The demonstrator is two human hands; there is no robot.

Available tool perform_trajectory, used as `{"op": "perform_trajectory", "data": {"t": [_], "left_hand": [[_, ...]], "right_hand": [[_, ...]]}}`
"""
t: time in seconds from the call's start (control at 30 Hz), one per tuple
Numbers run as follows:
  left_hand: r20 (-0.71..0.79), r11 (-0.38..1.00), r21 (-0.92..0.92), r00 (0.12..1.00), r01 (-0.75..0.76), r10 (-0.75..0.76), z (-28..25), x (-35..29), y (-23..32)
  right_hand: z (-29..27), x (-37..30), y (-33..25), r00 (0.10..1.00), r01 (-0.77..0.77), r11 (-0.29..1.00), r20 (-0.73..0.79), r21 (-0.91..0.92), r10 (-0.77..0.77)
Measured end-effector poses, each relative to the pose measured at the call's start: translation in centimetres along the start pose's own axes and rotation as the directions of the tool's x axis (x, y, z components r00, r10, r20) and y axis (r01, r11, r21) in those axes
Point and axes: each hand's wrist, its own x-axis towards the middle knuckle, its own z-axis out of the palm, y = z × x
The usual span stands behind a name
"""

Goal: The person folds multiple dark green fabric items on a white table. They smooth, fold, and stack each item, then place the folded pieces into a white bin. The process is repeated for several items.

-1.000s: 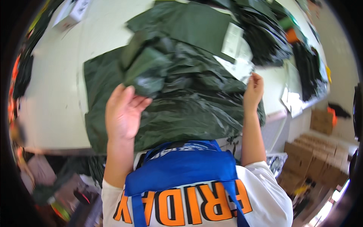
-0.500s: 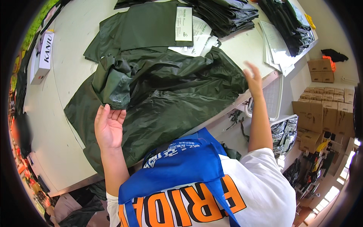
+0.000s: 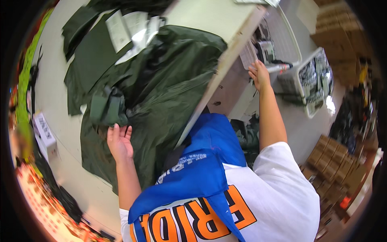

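A large sheet of shiny dark green waterproof fabric (image 3: 177,76) lies crumpled across the table and hangs over its near edge. My left hand (image 3: 121,144), palm up, pinches the lower edge of a bunched, pouch-like part of it (image 3: 108,109) between thumb and fingertips. Off the table to the right, my right hand (image 3: 260,76) has its fingers curled on the near rim of a white plastic basket (image 3: 297,38). Inside that basket are packets and a white stick-like thing with a red and dark end (image 3: 280,67), close to my fingers.
Folded dark green pieces (image 3: 90,66) with white printed sheets (image 3: 139,30) lie at the far left of the table (image 3: 238,50). A white box (image 3: 45,135) stands at the left. A second white basket (image 3: 300,86) holds printed bags. Cardboard boxes (image 3: 336,159) are stacked at the right.
My view has turned to the right. My right hand has moved from beside the fabric's right end out to the basket. My left hand stays at the bunched fabric.
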Motion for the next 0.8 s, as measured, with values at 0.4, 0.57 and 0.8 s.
{"op": "perform_trajectory", "data": {"t": [0.4,0.57,0.8], "left_hand": [[-0.108,0.734,0.588,0.865,-0.341,0.489,-1.3,2.7,-6.6],[-0.297,0.706,0.688,0.822,-0.169,0.486,2.3,1.7,-8.8],[-0.302,0.676,0.717,0.798,-0.17,0.522,5.1,4.8,-11.4]], "right_hand": [[-13.4,1.7,36.7,0.883,-0.447,0.696,-0.15,-0.563,0.445],[-11.7,13.0,44.2,0.864,-0.001,0.043,0.021,-0.999,0.503],[-12.9,26.2,58.6,0.875,0.271,-0.127,0.189,-0.954,0.446]]}}
